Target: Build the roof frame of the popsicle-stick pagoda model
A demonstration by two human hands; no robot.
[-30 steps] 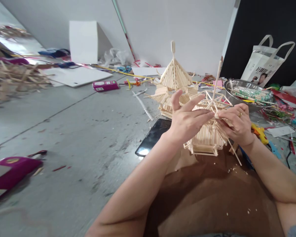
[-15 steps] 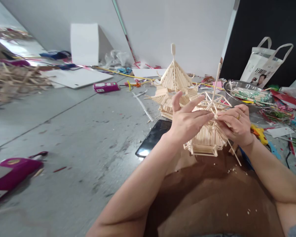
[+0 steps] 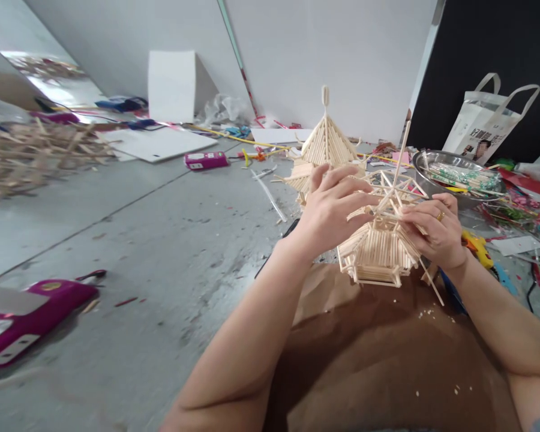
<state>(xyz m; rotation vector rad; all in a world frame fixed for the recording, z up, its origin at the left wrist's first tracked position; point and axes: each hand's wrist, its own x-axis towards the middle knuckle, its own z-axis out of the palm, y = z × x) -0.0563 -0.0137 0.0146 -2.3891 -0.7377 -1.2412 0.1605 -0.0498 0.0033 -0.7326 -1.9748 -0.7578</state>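
A small pavilion model of pale wooden sticks [image 3: 374, 258] sits in front of me on brown paper, with slatted lower roofs and an open spoked frame on top. From this frame a long upright stick [image 3: 402, 153] rises. My right hand [image 3: 438, 231] is closed at the frame's right side, pinching a thin wooden stick [image 3: 432, 284] whose lower end juts out below the fingers. My left hand [image 3: 330, 210] is beside the frame's left side with fingers spread; whether its fingertips touch the sticks I cannot tell. Behind stands a finished-looking stick tower [image 3: 326, 141] with a pointed roof, partly hidden.
A metal bowl [image 3: 420, 180] of wrapped sticks stands to the right, near a yellow glue gun [image 3: 477, 247] and a white bag [image 3: 479, 120]. Magenta devices [image 3: 40, 318] lie to the left. A stick pile [image 3: 40, 150] and a white board [image 3: 159, 144] lie farther back.
My left hand has drawn back to the left from the frame's centre, and its fingers have spread and curled. My right hand keeps its pinch. The view has shifted slightly left.
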